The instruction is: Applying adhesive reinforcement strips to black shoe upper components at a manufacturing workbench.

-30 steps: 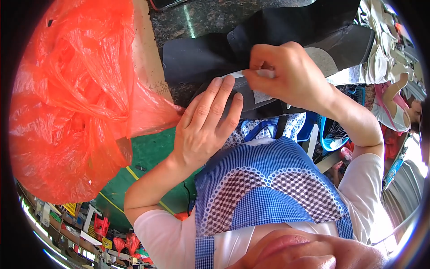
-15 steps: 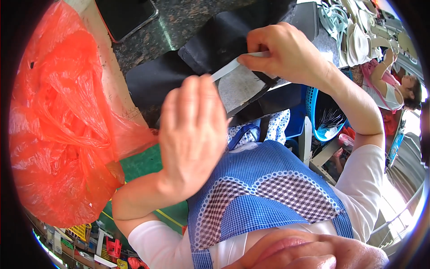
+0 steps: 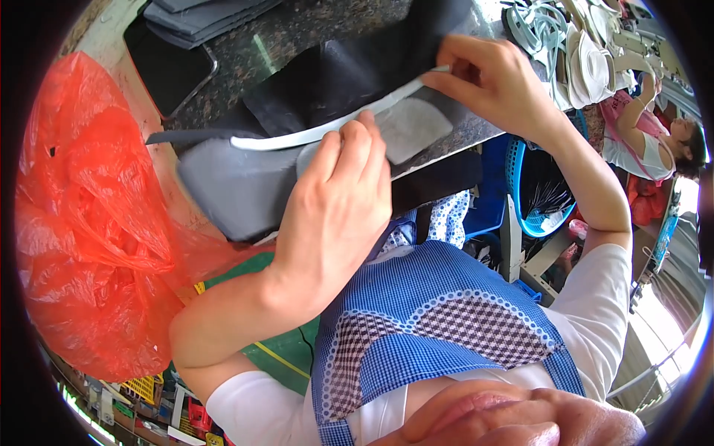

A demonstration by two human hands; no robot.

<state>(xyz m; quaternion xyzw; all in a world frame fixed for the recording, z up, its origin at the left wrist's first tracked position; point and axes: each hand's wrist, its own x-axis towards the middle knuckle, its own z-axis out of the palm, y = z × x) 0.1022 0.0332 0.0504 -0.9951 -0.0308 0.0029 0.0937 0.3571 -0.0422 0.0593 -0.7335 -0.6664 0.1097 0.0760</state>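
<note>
Near the upper centre of the frame, the pale strip [image 3: 312, 134] lies best if the right hand [image 3: 494, 85], pinching its end, keeps light tension while the left hand [image 3: 331, 201], grip unclear, guides it evenly.

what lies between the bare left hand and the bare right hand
In the head view, a narrow white strip runs between left hand and right hand, with a rounded light-grey patch on its near side.

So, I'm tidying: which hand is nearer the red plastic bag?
Left: the left hand is right of the red plastic bag, at the white strip; the right hand is farther right, at the strip's upper end.
</note>
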